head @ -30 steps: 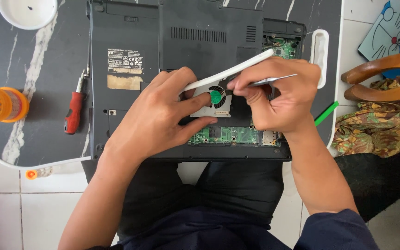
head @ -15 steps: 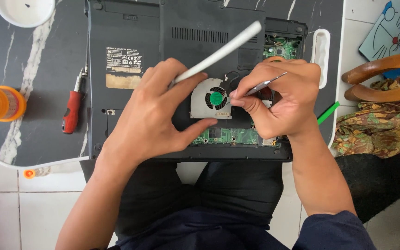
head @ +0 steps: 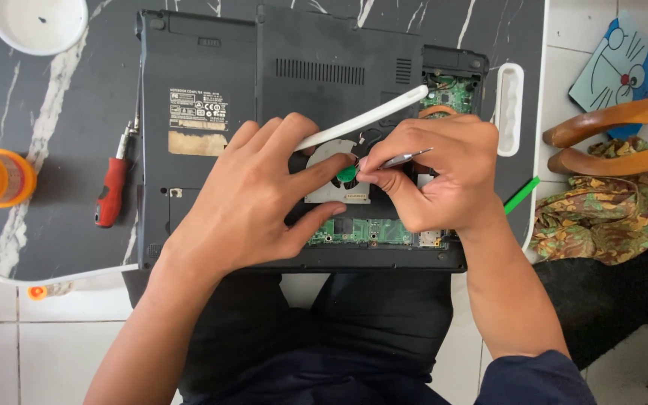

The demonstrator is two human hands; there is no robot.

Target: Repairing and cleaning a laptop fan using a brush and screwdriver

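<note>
Left hand pins the fan (white stick between fingers); right hand, pinching tweezers, should lift gently at the green hub

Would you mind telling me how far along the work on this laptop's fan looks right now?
Done: the laptop lies bottom up with a cover off, baring the fan and green circuit board. In hand: the left hand holds a white stick and presses by the green hub; the right hand works a thin metal tool there. Left: the fan sits in its bay, laptop open.
</note>
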